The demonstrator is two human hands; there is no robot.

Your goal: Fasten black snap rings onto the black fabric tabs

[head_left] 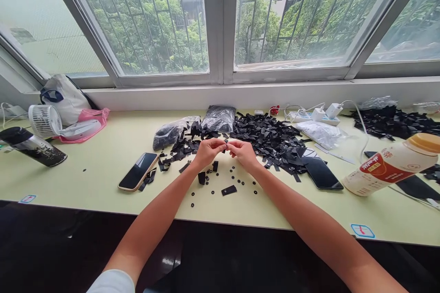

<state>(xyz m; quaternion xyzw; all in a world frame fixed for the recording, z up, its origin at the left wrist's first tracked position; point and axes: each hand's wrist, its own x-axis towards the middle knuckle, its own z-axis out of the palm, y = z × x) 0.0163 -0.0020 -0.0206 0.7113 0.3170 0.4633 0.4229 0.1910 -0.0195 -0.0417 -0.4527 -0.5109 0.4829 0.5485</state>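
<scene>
My left hand [209, 151] and my right hand [241, 151] meet over the middle of the pale yellow table [99, 160], thumbs and fingertips pinched close together. A tiny dark item shows between the fingertips, too small to make out. Behind and right of my hands spreads a large pile of black strips [271, 139]. Small black rings lie scattered on the table below my hands, one of them a ring [255, 192] at the right. Nearer the front edge is a single black strip [229, 190] with a small mark on it.
A phone [138, 172] lies left and another phone [322, 173] right. Farther right leans a large bottle [392, 165]. Black-filled plastic bags [219, 119] stand at the back. At the left are a tumbler [34, 146], a white fan [45, 121] and a pink bag [92, 121].
</scene>
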